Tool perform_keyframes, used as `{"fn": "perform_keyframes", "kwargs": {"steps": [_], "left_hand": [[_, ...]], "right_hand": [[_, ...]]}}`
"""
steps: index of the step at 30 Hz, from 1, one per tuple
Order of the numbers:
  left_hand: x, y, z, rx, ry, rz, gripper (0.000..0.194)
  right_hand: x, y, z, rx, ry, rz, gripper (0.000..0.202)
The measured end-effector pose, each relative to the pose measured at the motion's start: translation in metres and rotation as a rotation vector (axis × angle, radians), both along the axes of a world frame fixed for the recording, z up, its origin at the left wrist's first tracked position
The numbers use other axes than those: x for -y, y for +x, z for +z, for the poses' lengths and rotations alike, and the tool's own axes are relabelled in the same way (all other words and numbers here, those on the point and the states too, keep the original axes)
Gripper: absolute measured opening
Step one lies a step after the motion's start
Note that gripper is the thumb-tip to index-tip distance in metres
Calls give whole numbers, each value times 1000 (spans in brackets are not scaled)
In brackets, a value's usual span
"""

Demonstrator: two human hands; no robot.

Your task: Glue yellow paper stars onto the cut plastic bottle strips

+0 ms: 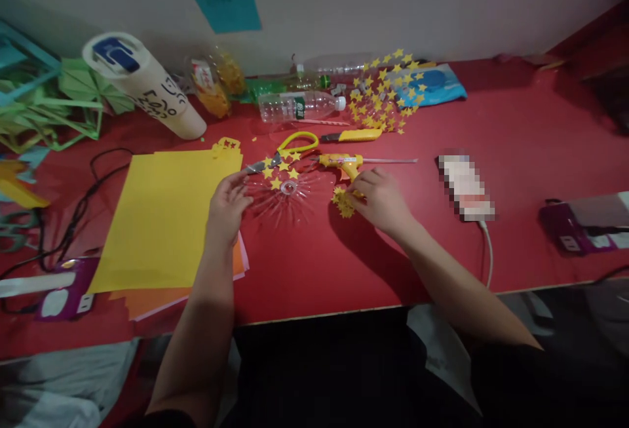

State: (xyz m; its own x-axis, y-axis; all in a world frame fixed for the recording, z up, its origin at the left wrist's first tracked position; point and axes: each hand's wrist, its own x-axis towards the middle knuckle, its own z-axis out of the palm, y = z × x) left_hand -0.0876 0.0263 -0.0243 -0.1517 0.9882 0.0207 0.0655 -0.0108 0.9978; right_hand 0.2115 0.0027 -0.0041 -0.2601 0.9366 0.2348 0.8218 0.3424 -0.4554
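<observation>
In the middle of the frame, your left hand (228, 208) is at the edge of the clear cut bottle (288, 187) with yellow stars (284, 166) on it; I can't tell if it pinches. Your right hand (379, 196) is at the star pile (343, 204); I can't tell if it grips one. Scissors (285, 151) and a glue gun (340, 160) crowd in just above.

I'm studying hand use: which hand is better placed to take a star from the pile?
Probably the right hand: it is at the pile of yellow stars, while the left hand is farther off, at the edge of the clear plastic piece.
</observation>
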Motion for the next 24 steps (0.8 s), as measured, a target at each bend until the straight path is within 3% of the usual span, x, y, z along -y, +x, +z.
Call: {"fn": "perform_keyframes", "kwargs": {"steps": [3, 6, 7, 11, 16, 20, 24], "left_hand": [[2, 1, 8, -111, 135, 171, 36], [9, 5, 23, -230, 327, 373, 11], [11, 7, 29, -280, 340, 335, 7], [24, 28, 52, -422, 457, 240, 19], [42, 66, 71, -425, 434, -59, 23], [51, 89, 73, -476, 335, -324, 17], [54, 99, 66, -487, 268, -392, 11]], "right_hand": [[5, -8, -13, 86, -9, 40, 14], [5, -18, -21, 171, 28, 50, 18], [4, -21, -23, 186, 42, 42, 19], [4, -26, -27, 191, 54, 3, 21], [6, -26, -26, 78, 21, -12, 24], [5, -23, -19, -116, -51, -66, 24], [2, -17, -11, -285, -123, -114, 17]]}}
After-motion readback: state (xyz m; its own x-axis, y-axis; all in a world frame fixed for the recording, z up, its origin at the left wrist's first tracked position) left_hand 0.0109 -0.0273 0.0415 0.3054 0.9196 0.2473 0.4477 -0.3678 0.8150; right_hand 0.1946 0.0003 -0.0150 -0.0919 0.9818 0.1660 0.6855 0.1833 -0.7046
